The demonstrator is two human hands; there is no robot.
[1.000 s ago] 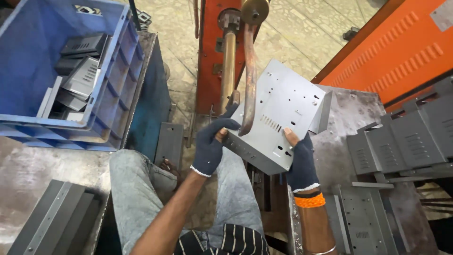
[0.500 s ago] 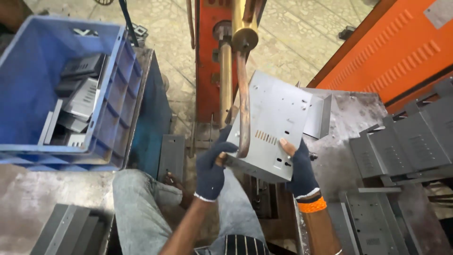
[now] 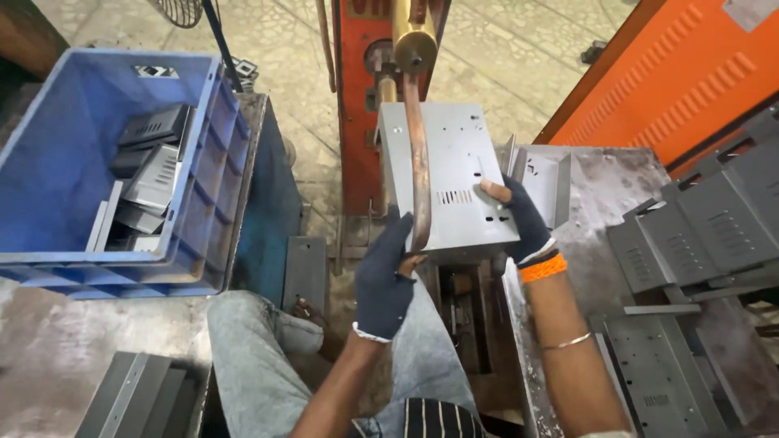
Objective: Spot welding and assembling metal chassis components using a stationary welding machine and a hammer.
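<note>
Under the curved copper arm (image 3: pixel 419 162) of the orange welder (image 3: pixel 357 105), I am holding a grey sheet-metal box (image 3: pixel 450 182) up in front of me, above my knees. My left hand (image 3: pixel 384 280), in a dark glove, is gripping the box at its near lower-left corner, right where the copper arm is curving down to its tip; the arm is lying across the box's perforated face, though I cannot tell whether the tip is pressing on the metal. My right hand (image 3: pixel 519 217), gloved too with a bare fingertip showing, is clasping the box's right edge, thumb on the face beside a row of small slots.

Judging how far along things are: the box is seated at the arm and both hands are steadying it, so it seems to be mid-operation rather than finished. To my left, a blue crate (image 3: pixel 195 195) is holding several dark grey parts (image 3: pixel 150 166), about a quarter full. To my right, on the worn steel tabletop (image 3: pixel 600 195), grey panels (image 3: pixel 698 227) are lying stacked and overlapping, with another bent piece (image 3: pixel 545 182) just beside the box. More panels (image 3: pixel 138 397) are resting at my lower left.
</note>
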